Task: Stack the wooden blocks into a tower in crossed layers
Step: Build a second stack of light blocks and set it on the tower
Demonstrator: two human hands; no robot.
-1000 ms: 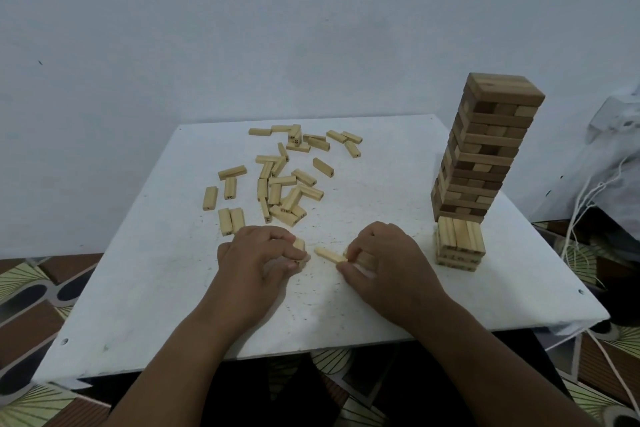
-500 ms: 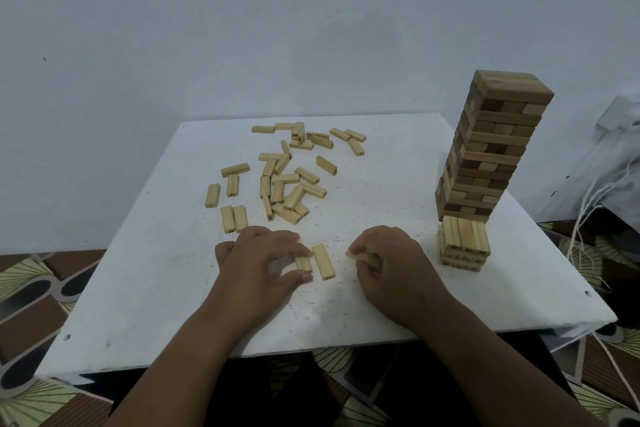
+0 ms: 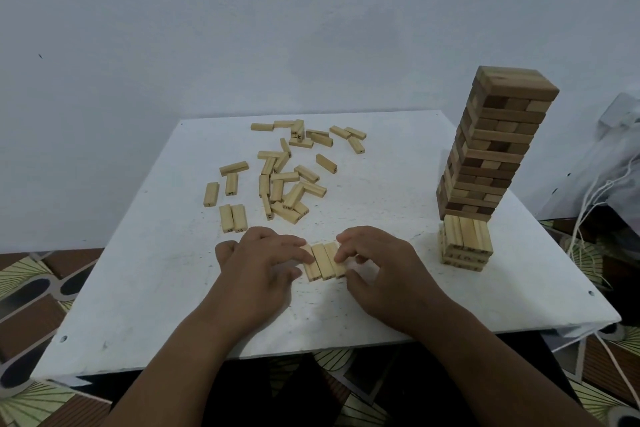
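Three pale wooden blocks (image 3: 322, 262) lie side by side as one row on the white table (image 3: 381, 191), near its front edge. My left hand (image 3: 258, 265) grips the row from its left side, fingers over the far end and thumb at the near end. My right hand (image 3: 379, 270) grips the row from the right in the same way. A short stack of pale blocks in crossed layers (image 3: 465, 248) stands at the right. A tall tower of darker blocks (image 3: 491, 149) rises just behind it. Several loose blocks (image 3: 287, 184) lie scattered at the centre left.
A pair of blocks (image 3: 233, 218) lies just beyond my left hand. White cords (image 3: 588, 218) and a pale bag hang off the table's right side. A grey wall stands close behind the table. Patterned floor shows below the table edges.
The blocks that lay apart between my hands now sit together as a row of three. Both hands have closed in on that row from either side.
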